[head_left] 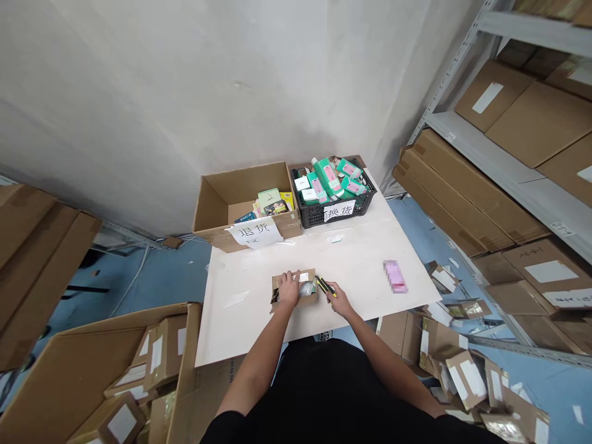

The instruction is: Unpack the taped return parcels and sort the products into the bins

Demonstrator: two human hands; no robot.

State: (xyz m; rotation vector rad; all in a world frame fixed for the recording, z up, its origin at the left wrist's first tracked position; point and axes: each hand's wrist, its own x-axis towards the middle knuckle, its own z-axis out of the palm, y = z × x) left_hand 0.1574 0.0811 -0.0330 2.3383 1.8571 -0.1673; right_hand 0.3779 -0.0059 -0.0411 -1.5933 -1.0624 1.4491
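A small cardboard parcel (306, 287) lies on the white table (361, 265) just in front of me. My left hand (288, 288) rests on top of its left half, fingers curled down over it and holding it in place. My right hand (341, 300) is closed round a yellow and black utility knife (325, 286), whose tip points at the parcel's right end. A white label shows on the parcel's top between the two hands.
At the table's back stand an open cardboard box (245, 206) with a paper sign and a black crate (340, 206) full of green boxes. A pink item (395, 275) lies to the right. Cartons of parcels (124, 382) sit at lower left, loose parcels (467, 370) on the floor, shelving (509, 166) at right.
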